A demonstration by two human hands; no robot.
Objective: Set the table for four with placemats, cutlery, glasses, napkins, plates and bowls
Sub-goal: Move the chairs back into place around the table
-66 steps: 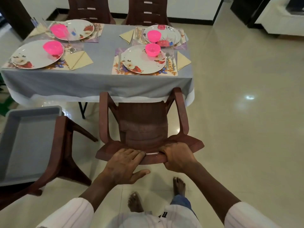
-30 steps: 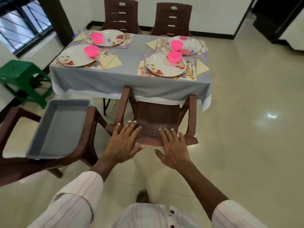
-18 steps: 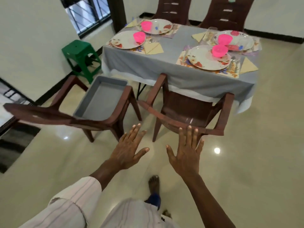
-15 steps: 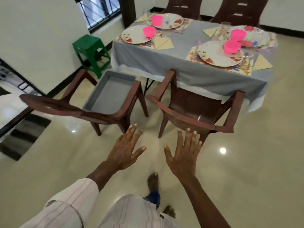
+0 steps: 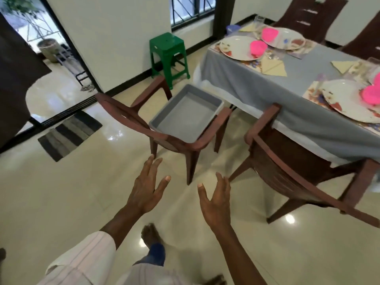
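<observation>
Bright daylight; floor [image 5: 61, 202] glare; edges warped, blurred

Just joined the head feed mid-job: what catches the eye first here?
Bright pink bowls sit on flowered plates on the grey-clothed table, upper right. A grey tray with nothing in it lies on the seat of the centre chair. The left hand and right hand hang open above the floor, holding nothing.

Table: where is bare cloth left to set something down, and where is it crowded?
Bare cloth runs along the near edge, between the folded napkin and the near right plate. The grey tray on the chair also shows a bare floor. Crowded: the far left corner, where two plates and pink bowls sit close together.
</observation>
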